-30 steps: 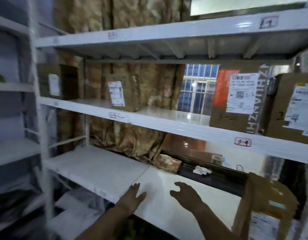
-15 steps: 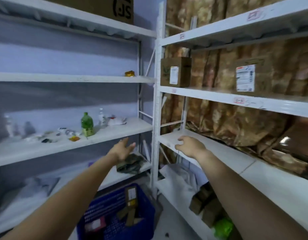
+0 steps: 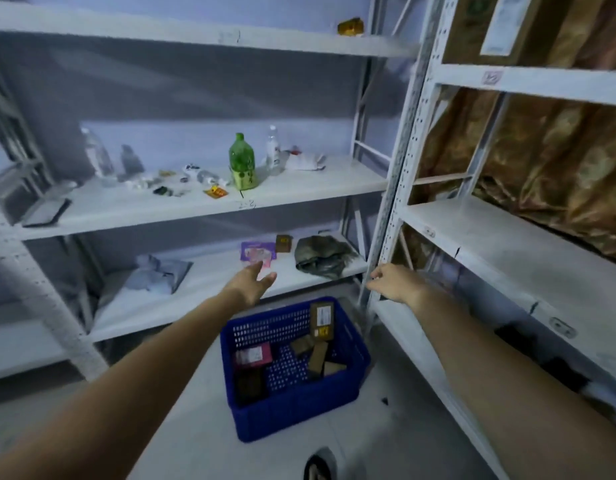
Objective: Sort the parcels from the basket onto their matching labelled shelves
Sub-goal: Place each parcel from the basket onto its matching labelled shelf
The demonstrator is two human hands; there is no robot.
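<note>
A blue plastic basket (image 3: 348, 389) stands on the floor between two white shelf units. Inside it lie several small brown boxes (image 3: 317, 355), one upright labelled box (image 3: 322, 319) and a pink packet (image 3: 253, 355). My left hand (image 3: 253, 282) is stretched out above the basket's far left corner, fingers apart, holding nothing. My right hand (image 3: 391, 282) hovers near the white upright post (image 3: 400, 161), fingers loosely spread and empty. On the low left shelf (image 3: 202, 292) rest a purple packet (image 3: 258, 252), a small brown box (image 3: 283, 243) and a grey bag (image 3: 159, 273).
The middle left shelf (image 3: 299, 192) carries a green bottle (image 3: 242, 161), clear bottles and small clutter. A dark green bundle (image 3: 320, 254) lies on the low shelf. The right unit's shelves (image 3: 507, 251) stand before a brown curtain; a cardboard box (image 3: 486, 26) sits on the upper one.
My view has swung left and down, from the right shelves to the basket on the floor. Both hands have stayed empty and lowered toward the basket.
</note>
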